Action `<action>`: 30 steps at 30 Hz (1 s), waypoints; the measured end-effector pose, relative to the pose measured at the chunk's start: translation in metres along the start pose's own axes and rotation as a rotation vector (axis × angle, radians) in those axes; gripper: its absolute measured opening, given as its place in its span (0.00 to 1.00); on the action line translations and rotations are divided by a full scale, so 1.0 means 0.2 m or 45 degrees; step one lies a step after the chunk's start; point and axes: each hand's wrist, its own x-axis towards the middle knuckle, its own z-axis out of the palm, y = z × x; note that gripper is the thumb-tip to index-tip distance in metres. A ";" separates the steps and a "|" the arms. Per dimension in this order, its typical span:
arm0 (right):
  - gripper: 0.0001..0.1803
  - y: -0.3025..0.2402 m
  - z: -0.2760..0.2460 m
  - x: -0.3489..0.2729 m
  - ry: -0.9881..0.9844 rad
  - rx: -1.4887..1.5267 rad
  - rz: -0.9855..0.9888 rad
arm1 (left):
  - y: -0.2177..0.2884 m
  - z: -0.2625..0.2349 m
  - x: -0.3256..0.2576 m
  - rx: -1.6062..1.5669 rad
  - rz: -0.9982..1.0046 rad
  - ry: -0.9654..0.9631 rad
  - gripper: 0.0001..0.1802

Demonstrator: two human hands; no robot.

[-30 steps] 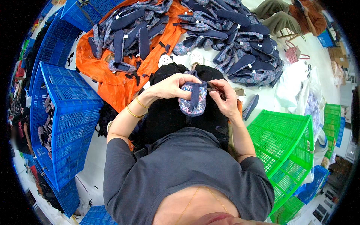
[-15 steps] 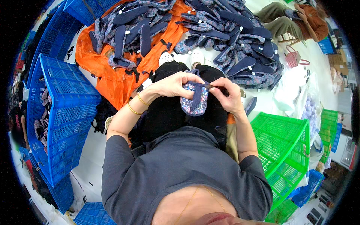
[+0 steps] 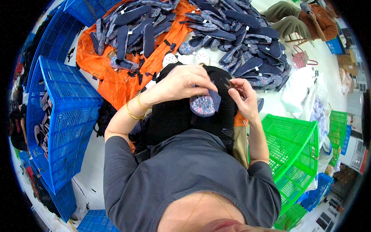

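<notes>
Over my lap, my left hand (image 3: pixel 188 83) grips a floral slipper (image 3: pixel 202 106) with dark navy trim. Its fingers close over the slipper's upper edge, and a navy flap sticks out on the right. The slipper is slightly blurred by motion. Apart from it, to the right, my right hand (image 3: pixel 245 98) is curled round small dark thread snips (image 3: pixel 228 84). Only their pointed tips show beyond the fingers; the rest is hidden in the palm.
Ahead lie a heap of floral slippers with navy soles (image 3: pixel 247 42) and more slippers on an orange sheet (image 3: pixel 110 83). Blue crates (image 3: pixel 71 123) stand at my left, green crates (image 3: pixel 290 150) at my right. Another person (image 3: pixel 322 25) sits at the far right.
My right hand with the snips has moved right, away from the slipper. My left hand has turned over the slipper and shifted it slightly right.
</notes>
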 end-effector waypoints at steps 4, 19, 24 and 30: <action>0.16 -0.08 0.02 0.01 -0.030 -0.294 -0.129 | 0.04 -0.10 0.07 0.421 0.043 0.114 0.16; 0.17 -0.29 0.06 0.21 -0.247 -0.631 -0.360 | 0.03 -0.20 0.21 -0.115 -0.379 -0.126 0.12; 0.17 -0.32 0.05 0.23 -0.304 -0.674 -0.286 | 0.03 -0.19 0.22 -0.174 -0.412 -0.161 0.12; 0.16 -0.32 0.06 0.23 -0.344 -0.622 -0.264 | 0.01 -0.17 0.20 -0.168 -0.417 -0.158 0.13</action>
